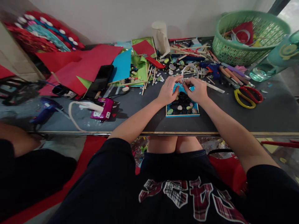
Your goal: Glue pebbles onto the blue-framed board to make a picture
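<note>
A roll of clear tape [198, 72] stands on edge above the far end of a small blue picture board. My right hand [197, 90] grips the roll's lower rim with bent fingers. From the other side, my left hand [167, 90] closes its fingertips at the roll's lower left edge; whether a loose tape end is between them I cannot tell. Beneath both hands lies the blue board [168, 109], edged with thin pale sticks. Black stones [183, 101] and several light pebbles cover its near part. My hands partly hide its far part.
Red and yellow scissors [245, 99], pens and a green basket [230, 51] are on the right. Pebbles, sticks and a white cup-like holder [160, 35] stand behind. To the left are coloured paper, a phone [102, 79], a purple power socket [102, 109] and a blue glue gun [46, 109].
</note>
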Demonstrator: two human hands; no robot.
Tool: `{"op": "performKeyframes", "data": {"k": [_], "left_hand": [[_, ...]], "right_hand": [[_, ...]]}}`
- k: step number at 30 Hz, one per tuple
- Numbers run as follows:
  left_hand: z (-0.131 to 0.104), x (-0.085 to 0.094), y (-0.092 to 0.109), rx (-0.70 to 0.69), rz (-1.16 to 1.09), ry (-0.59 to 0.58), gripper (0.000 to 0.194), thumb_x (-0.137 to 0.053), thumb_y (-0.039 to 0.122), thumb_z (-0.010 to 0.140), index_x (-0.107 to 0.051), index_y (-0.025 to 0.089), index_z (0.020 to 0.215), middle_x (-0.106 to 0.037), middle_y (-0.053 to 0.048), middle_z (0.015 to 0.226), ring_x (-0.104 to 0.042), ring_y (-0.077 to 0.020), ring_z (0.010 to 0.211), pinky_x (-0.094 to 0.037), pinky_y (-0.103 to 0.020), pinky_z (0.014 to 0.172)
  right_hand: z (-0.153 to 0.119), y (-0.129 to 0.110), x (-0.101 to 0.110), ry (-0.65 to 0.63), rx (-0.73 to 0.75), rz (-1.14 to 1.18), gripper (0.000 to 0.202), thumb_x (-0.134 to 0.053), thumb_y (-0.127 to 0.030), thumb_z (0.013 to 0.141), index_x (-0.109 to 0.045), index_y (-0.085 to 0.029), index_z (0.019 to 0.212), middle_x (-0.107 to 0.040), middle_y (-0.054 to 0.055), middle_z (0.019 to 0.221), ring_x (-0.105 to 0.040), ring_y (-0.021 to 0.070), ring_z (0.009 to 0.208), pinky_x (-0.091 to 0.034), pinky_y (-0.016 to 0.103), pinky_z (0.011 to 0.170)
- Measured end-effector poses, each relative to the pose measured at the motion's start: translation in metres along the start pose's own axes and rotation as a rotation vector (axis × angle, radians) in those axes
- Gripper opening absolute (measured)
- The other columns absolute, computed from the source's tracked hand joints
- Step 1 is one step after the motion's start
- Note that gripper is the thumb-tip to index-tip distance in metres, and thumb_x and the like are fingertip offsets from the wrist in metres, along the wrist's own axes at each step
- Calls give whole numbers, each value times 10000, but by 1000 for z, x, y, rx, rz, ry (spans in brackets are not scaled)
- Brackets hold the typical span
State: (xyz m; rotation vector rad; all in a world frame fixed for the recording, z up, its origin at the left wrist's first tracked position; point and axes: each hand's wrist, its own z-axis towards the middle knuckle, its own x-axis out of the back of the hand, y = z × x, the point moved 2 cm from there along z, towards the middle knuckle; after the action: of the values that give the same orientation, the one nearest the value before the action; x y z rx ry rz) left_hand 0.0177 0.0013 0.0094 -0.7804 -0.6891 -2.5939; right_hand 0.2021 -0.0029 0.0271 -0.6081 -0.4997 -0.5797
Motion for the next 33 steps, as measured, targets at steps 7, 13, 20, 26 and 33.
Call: {"op": "performKeyframes", "data": {"k": [7,13,20,26,33], "left_hand": [[2,2,1,-51,-8,47,459,-274,454,1117,-348,261,1527,-661,-125,1261,-631,-259,1210,-509,-435,1058],[2,2,-1,-39,34,34,434,-253,435,1122,-397,254,1489,-682,-115,1183,-654,-247,1164,-531,-423,1029],[2,1,-1,-74,64,73,393,-302,427,1119,-404,243,1450,-676,-118,1175,-653,-247,1152,-537,-411,1000],[1,2,-1,-67,9,65,371,-282,408,1122,-455,235,1400,-694,-105,1152,-657,-225,1081,-554,-386,943],[2,6,5,-40,29,72,382,-295,418,1118,-472,218,1391,-673,-140,1263,-664,-245,1184,-570,-416,998]], "right_hand": [[-1,3,-1,6,3,-7,151,-581,-355,922,-648,-231,866,-732,50,772,-699,227,684,-561,360,672],[-2,2,-2,-23,8,9,128,-583,-326,909,-640,-223,860,-725,50,758,-698,223,686,-562,357,677],[0,4,-2,14,-2,49,154,-577,-350,914,-639,-220,860,-721,46,761,-683,213,663,-548,341,641],[0,3,-1,17,20,46,142,-572,-332,920,-641,-224,858,-707,31,740,-673,202,654,-516,325,636],[2,0,2,39,27,61,151,-569,-330,923,-643,-223,846,-708,27,737,-666,194,649,-498,316,633]]}}
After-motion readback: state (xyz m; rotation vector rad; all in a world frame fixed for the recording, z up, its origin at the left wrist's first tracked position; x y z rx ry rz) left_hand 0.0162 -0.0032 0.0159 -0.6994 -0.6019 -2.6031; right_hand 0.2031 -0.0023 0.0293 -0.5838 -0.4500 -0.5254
